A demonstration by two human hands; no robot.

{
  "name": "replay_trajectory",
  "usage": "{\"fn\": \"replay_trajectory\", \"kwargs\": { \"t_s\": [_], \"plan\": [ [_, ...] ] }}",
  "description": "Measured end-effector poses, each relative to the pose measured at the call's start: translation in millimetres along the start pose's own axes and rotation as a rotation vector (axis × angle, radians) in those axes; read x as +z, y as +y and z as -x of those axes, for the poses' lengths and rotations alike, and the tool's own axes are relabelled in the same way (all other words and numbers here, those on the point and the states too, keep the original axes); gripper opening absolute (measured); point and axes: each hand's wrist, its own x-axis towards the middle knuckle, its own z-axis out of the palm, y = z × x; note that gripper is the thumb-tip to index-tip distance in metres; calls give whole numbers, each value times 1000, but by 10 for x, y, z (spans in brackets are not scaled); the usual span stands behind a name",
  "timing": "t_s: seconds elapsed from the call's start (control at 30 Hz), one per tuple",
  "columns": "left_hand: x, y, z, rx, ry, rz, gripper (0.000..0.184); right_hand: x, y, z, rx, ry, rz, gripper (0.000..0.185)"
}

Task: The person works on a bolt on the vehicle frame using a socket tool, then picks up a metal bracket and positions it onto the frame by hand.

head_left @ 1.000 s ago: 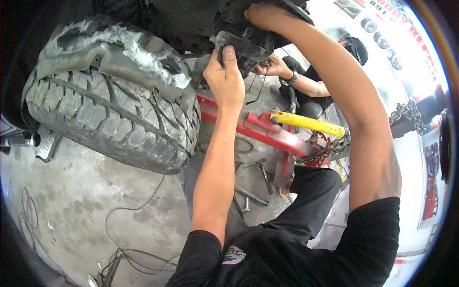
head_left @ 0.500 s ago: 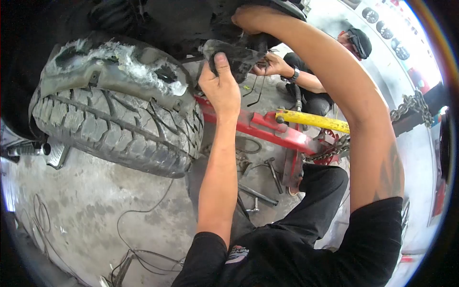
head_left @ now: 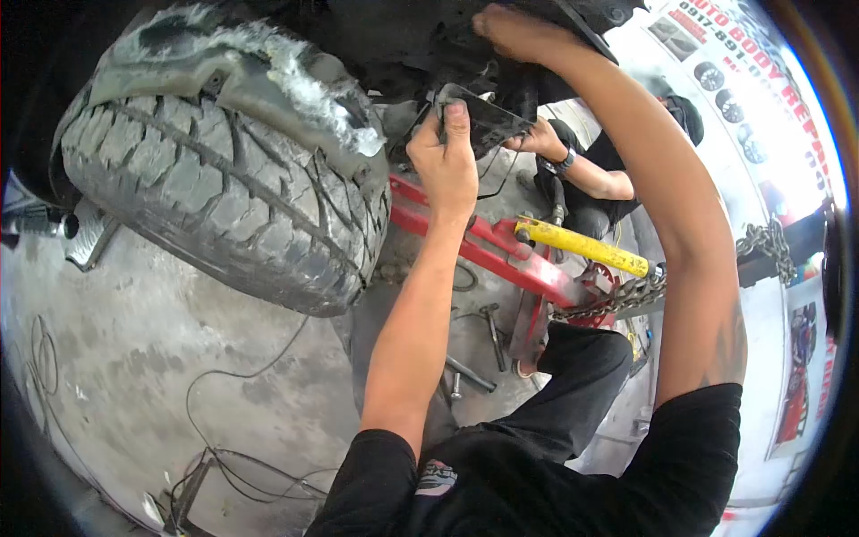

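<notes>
My left hand (head_left: 445,166) grips the edge of a dark, flat black panel piece (head_left: 488,116), thumb on its near face and fingers behind it. Higher up, my right hand (head_left: 512,34) reaches into the dark underside of the vehicle (head_left: 403,45). Its fingertips fade into shadow, so what they touch is hidden. A co-worker's hand (head_left: 540,140), with a watch on the wrist, is at the panel's right end beside a thin bent black rod or wire (head_left: 503,174). Left of my hands is a worn, knobby tire (head_left: 224,197) under a torn fender liner (head_left: 268,67).
A red floor jack (head_left: 501,253) with a yellow bar (head_left: 586,246) lies beyond my left forearm. Chains (head_left: 765,251) hang at the right. A hammer-like tool (head_left: 495,336) and a metal pipe (head_left: 472,374) lie on the floor. Black cables (head_left: 210,403) trail at lower left.
The view has shifted, with the tire appearing higher and more wall lettering showing. My left hand still holds the panel, which is now tilted differently. My right hand shows more under the vehicle.
</notes>
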Motion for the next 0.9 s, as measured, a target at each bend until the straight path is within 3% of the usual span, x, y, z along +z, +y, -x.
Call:
{"fn": "replay_trajectory", "kwargs": {
  "t_s": [0.13,0.2,0.33,0.43,0.5,0.73,0.83,0.9],
  "plan": [
    [-66,-69,47,-37,92,59,50,425,324,-230,62,187,-105,32],
    [-133,-75,105,-25,68,-15,49,562,522,-254,-50,162,240,37],
    [-208,-90,172,79,170,-118,48,479,549,-372,-43,184,304,34],
    [-218,-45,264,-47,344,-69,51,393,498,-319,-48,155,159,35],
    [-229,-163,337,-269,363,-111,71,471,687,-437,-152,232,245,32],
    [-337,-275,529,-306,299,-145,57,494,753,-547,-69,138,313,31],
    [-363,-426,498,-369,348,-78,51,481,796,-569,-178,150,373,32],
    [-351,-422,494,-379,372,-1,50,390,618,-495,-19,118,276,34]
  ]
}}
